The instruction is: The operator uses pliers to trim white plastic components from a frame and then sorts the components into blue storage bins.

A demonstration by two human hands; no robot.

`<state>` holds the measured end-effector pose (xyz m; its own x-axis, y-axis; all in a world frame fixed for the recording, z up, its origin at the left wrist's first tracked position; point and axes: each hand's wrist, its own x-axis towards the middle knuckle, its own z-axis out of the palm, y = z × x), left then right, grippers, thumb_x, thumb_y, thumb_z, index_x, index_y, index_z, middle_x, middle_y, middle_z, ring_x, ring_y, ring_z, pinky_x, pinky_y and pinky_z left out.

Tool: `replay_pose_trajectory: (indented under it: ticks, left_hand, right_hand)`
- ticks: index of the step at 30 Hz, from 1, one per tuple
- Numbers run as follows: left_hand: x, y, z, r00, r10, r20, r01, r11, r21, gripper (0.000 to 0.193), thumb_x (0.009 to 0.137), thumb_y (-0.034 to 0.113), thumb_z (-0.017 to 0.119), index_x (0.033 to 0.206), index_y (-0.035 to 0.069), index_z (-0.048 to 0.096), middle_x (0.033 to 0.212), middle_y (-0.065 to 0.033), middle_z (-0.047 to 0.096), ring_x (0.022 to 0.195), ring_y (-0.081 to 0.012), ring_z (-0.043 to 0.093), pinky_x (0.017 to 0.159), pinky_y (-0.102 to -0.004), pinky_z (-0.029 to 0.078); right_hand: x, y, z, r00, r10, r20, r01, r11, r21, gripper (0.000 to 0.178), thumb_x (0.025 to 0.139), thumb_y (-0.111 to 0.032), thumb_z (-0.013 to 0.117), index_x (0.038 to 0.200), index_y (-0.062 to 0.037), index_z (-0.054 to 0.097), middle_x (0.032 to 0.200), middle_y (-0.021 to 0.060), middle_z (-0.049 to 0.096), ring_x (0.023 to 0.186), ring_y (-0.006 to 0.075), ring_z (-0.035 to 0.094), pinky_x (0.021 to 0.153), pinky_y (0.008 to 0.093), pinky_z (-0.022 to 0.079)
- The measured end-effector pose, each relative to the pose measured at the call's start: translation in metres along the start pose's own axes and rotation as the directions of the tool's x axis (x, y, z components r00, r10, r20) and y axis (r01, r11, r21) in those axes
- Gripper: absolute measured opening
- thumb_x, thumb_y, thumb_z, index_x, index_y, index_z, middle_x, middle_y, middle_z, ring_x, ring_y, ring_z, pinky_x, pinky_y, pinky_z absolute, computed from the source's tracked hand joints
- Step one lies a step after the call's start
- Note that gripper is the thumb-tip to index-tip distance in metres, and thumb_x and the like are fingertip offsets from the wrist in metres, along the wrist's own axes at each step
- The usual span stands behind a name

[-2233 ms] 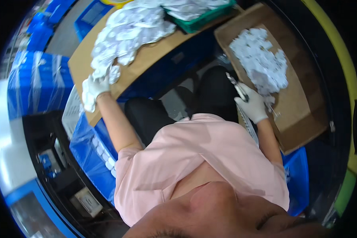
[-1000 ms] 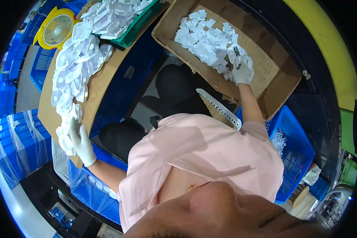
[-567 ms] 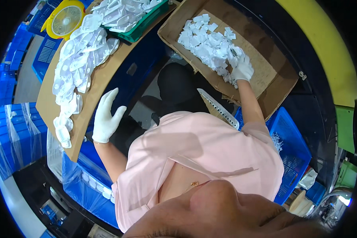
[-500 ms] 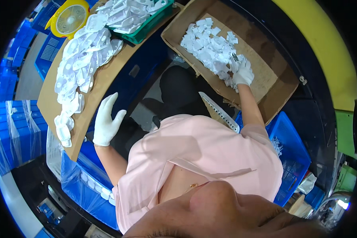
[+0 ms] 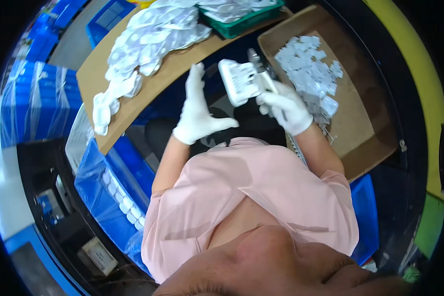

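My right hand (image 5: 286,109), in a white glove, is closed round a white moulded plastic part (image 5: 238,83) with ribs and a raised rim. A tool with a dark metal tip (image 5: 254,56) sticks out beside that part from the same hand; I cannot make out its kind. My left hand (image 5: 197,111), gloved in white too, stands open left of the part, thumb spread away from the fingers, touching nothing. To the right, an open cardboard box (image 5: 360,113) holds a heap of small white plastic pieces (image 5: 308,66).
More white plastic parts (image 5: 155,37) lie piled along a brown tabletop (image 5: 158,84) at the left. A green basket (image 5: 227,27) of such parts stands at the back. Blue crates (image 5: 42,98) are stacked far left, and a plastic-lined blue bin (image 5: 96,192) sits at lower left.
My right hand has come out of the cardboard box, leftward, and now shows the white part and the tool. My left hand has moved right, toward them, staying open. The view has shifted.
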<state>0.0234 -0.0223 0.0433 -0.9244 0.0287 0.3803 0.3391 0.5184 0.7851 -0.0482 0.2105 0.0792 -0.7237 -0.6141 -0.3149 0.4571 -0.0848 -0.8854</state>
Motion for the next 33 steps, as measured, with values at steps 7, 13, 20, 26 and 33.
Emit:
replay_pose_trajectory:
  ticks: [7,13,20,26,33]
  left_hand:
    - [-0.002,0.025,-0.017,0.982,-0.05,-0.18,-0.066,0.807,-0.586,0.101,0.066,0.002,0.07,0.148,0.005,0.01,0.129,-0.0128,0.041,0.106,-0.0216,0.052,0.09,-0.0356,0.047]
    - [-0.015,0.02,-0.036,0.934,-0.328,-0.139,0.031,0.463,-0.886,0.1,0.068,0.049,0.078,0.143,0.003,0.029,0.121,-0.0107,0.054,0.103,-0.0189,0.058,0.089,-0.0332,0.047]
    - [-0.014,0.022,-0.035,0.973,-0.206,-0.104,0.038,0.586,-0.81,0.109,0.062,0.056,0.078,0.143,0.0,0.031,0.119,-0.0098,0.054,0.097,-0.0141,0.054,0.084,-0.0276,0.044]
    - [-0.012,0.03,-0.036,0.98,-0.198,-0.035,0.105,0.651,-0.752,0.098,0.059,0.03,0.072,0.143,-0.001,0.032,0.114,-0.0077,0.052,0.089,-0.0114,0.048,0.08,-0.0221,0.04]
    - [-0.01,0.033,-0.038,0.981,-0.193,-0.021,0.117,0.672,-0.732,0.096,0.051,0.018,0.059,0.142,0.0,0.035,0.111,-0.0061,0.049,0.085,-0.0108,0.045,0.078,-0.0209,0.039]
  right_hand:
    - [0.002,-0.013,0.048,0.904,0.013,0.426,0.033,0.994,-0.1,0.053,0.076,-0.016,0.065,0.123,0.0031,0.05,0.097,0.0022,0.055,0.084,0.0092,0.051,0.076,0.0226,0.042]
    - [-0.003,-0.016,0.037,0.859,-0.192,0.474,0.493,0.561,-0.665,0.067,0.07,-0.011,0.068,0.133,-0.0044,0.047,0.112,0.0119,0.059,0.098,0.0244,0.058,0.085,0.0326,0.047]
    - [-0.012,-0.023,0.04,0.779,-0.231,0.583,0.617,0.117,-0.778,0.066,0.064,-0.004,0.071,0.127,-0.0051,0.051,0.103,0.0134,0.061,0.093,0.0326,0.057,0.081,0.0384,0.048]
    - [-0.01,-0.031,0.045,0.793,-0.197,0.576,0.598,0.072,-0.799,0.065,0.064,-0.004,0.071,0.125,-0.0059,0.052,0.098,0.0127,0.06,0.083,0.0328,0.058,0.07,0.0394,0.048]
    - [-0.007,-0.033,0.044,0.745,-0.235,0.624,0.649,0.04,-0.76,0.064,0.064,-0.005,0.071,0.125,-0.0069,0.051,0.091,0.0122,0.058,0.078,0.0324,0.056,0.066,0.0397,0.046]
